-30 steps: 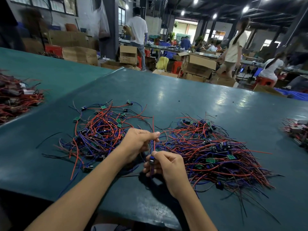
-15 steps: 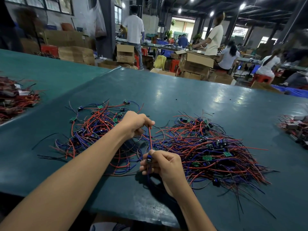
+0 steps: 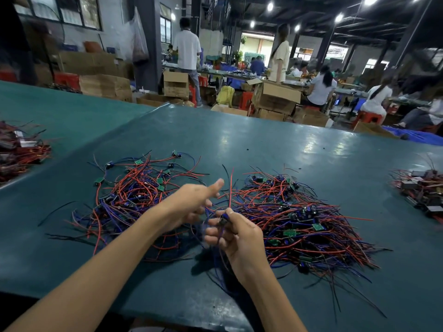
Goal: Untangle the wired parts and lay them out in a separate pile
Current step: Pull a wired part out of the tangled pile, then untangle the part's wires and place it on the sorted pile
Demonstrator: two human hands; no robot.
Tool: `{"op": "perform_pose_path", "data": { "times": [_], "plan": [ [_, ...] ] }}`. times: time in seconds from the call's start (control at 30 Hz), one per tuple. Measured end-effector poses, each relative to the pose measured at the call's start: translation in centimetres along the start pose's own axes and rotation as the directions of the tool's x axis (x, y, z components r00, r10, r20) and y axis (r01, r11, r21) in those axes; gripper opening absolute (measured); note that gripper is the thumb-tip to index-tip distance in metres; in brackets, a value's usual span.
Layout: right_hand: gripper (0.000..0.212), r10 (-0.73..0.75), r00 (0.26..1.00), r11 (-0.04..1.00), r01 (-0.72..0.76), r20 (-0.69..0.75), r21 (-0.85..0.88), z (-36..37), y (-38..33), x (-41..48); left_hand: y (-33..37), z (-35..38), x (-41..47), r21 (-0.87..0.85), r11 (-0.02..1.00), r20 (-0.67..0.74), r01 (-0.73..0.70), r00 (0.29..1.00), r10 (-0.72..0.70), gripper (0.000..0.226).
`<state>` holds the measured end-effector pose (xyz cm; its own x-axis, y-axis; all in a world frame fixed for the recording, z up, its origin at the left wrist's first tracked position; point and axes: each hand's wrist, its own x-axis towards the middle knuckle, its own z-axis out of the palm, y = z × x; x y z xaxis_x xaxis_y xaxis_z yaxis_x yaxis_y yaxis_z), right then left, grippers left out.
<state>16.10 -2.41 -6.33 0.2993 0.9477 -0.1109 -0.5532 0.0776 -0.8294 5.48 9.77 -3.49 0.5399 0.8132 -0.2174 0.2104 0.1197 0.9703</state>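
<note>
Right hand (image 3: 236, 236), frame centre: grip closed round small dark wired part (image 3: 223, 220) | its thin red wire (image 3: 230, 188) rose near-vertical | left hand (image 3: 191, 202) slack, apparently empty, just left of wire, nearer sparse red-and-blue wire pile (image 3: 134, 195) at centre left.

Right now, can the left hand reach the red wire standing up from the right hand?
Probably yes: the left hand is open right beside the red wire, with nothing between them.
</note>
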Motion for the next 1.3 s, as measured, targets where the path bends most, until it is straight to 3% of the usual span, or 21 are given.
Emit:
{"op": "perform_pose_path", "data": {
  "times": [0.13, 0.2, 0.3, 0.5, 0.63, 0.73, 0.87, 1.07, 1.3],
  "plan": [
    [0.028, 0.081, 0.997, 0.996, -0.081, 0.008, -0.031, 0.6, -0.8, -0.1, -3.2, 0.5, -2.3, -0.159, 0.987, 0.297, 0.004, 0.954, 0.044, 0.051],
    [0.028, 0.132, 0.991, 0.989, -0.133, -0.021, -0.069, 0.9, -0.6, -0.2, -4.0, 0.8, -2.8, -0.302, 0.953, 0.339, -0.027, 0.931, 0.134, 0.041],
    [0.029, 0.168, 0.984, 0.984, -0.172, -0.065, -0.054, 1.2, -0.1, -0.4, -4.7, 1.0, -3.0, -0.378, 0.924, 0.339, -0.053, 0.921, 0.192, 0.038],
    [0.031, 0.179, 0.984, 0.974, -0.173, 0.024, -0.145, 0.5, 0.0, -1.3, -5.5, 1.3, -2.8, -0.48, 0.863, 0.102, -0.158, 0.967, 0.233, 0.034],
    [0.015, 0.126, 0.991, 0.965, -0.115, 0.031, -0.238, 0.1, 0.2, -1.4, -5.6, 1.5, -2.8, -0.502, 0.852, 0.132, -0.147, 0.961, 0.244, 0.035],
    [0.019, 0.087, 0.996, 0.972, -0.081, 0.018, -0.222, 0.4, 0.1, -0.9, -5.6, 1.6, -2.9, -0.481, 0.865, 0.149, -0.144, 0.959, 0.243, 0.035],
    [0.035, 0.045, 0.999, 0.954, -0.041, 0.007, -0.297, 0.7, 0.3, -0.3, -5.5, 1.7, -3.0, -0.511, 0.846, 0.021, -0.149, 0.982, 0.186, 0.031],
    [0.031, 0.041, 0.998, 0.9, -0.016, 0.049, -0.436, 0.1, 0.2, -0.5, -5.2, 1.7, -2.7, -0.598, 0.776, -0.062, -0.2, 0.977, 0.204, 0.033],
    [0.031, 0.029, 0.994, 0.87, 0.025, 0.102, -0.493, -0.8, 0.2, -2.1, -3.4, 1.6, -1.1, -0.592, 0.752, -0.29, -0.29, 0.947, 0.137, 0.026]
  ]
}}
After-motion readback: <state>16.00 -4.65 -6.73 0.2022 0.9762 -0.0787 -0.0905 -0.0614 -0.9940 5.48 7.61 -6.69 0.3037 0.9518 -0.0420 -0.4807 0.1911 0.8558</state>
